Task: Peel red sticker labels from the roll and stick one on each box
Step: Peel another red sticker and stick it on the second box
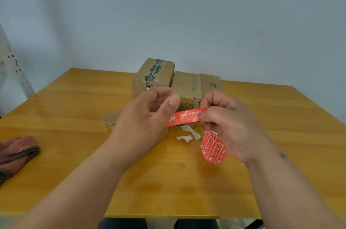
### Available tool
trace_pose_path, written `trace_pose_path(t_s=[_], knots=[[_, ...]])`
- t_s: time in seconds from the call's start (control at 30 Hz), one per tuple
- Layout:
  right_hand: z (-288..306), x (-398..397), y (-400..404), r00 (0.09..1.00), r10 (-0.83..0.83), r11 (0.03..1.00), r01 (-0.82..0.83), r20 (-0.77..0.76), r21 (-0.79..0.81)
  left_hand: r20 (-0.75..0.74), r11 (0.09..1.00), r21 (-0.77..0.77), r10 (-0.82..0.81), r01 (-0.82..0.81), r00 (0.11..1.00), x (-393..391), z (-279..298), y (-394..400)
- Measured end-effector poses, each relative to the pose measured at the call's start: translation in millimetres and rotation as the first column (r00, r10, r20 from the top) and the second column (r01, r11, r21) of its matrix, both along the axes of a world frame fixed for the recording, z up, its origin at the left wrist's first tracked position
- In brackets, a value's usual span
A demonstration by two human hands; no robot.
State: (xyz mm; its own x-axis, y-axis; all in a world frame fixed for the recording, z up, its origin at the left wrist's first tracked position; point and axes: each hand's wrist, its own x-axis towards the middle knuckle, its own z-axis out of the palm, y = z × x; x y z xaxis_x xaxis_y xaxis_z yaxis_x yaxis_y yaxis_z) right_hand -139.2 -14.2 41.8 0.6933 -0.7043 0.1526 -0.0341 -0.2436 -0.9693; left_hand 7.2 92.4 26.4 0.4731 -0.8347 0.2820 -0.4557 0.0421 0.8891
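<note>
Both hands are up over the tabletop [262, 108] and there's a red sticker [185, 116] stretched between them, lying almost level, its long axis running left to right and tilting up a little toward the right. The right hand [230, 125] pinches its right end between thumb and fingertips. The left hand [144, 116] is at the other end, fingers loosely curled with the thumb raised over the strip; whether it has actually caught that end I can't tell from here.

The roll [213, 147] hangs just below the right hand, red labels wrapped round it, and it looks tucked against the palm, though the grip itself is hidden. Scraps of white backing paper [187, 133] lie on the wood beneath.

The boxes sit straight ahead, beyond the hands. One flat box [112, 119] is right under the left wrist, nearest of all. Behind it stands the middle box [187, 86], with a taped box [153, 75] to its left and another box [211, 83] to its right. I can't see a sticker on any of them. So the sticker has to travel forward and down, and the left hand is closest to that near box. A reddish cloth [16, 152] sits far left.
</note>
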Motion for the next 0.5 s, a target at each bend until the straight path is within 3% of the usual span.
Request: trace_pose_path(t_s=[0.07,0.13,0.5], knots=[[0.5,0.8,1.6,0.999,0.015,0.997,-0.019,-0.047,-0.068,-0.179,0.994,0.036,-0.096,0.104,0.979,2.6,5.5,-1.8],[-0.3,0.5,1.8,0.997,0.009,0.993,-0.018,-0.079,-0.113,-0.248,0.991,0.028,-0.122,0.134,0.961,7.2,4.9,-2.7],[-13.3,29.3,1.0,0.974,-0.172,0.982,0.158,-0.149,-0.099,-0.029,0.992,0.105,0.069,-0.065,0.997,30.4,1.2,-1.3]])
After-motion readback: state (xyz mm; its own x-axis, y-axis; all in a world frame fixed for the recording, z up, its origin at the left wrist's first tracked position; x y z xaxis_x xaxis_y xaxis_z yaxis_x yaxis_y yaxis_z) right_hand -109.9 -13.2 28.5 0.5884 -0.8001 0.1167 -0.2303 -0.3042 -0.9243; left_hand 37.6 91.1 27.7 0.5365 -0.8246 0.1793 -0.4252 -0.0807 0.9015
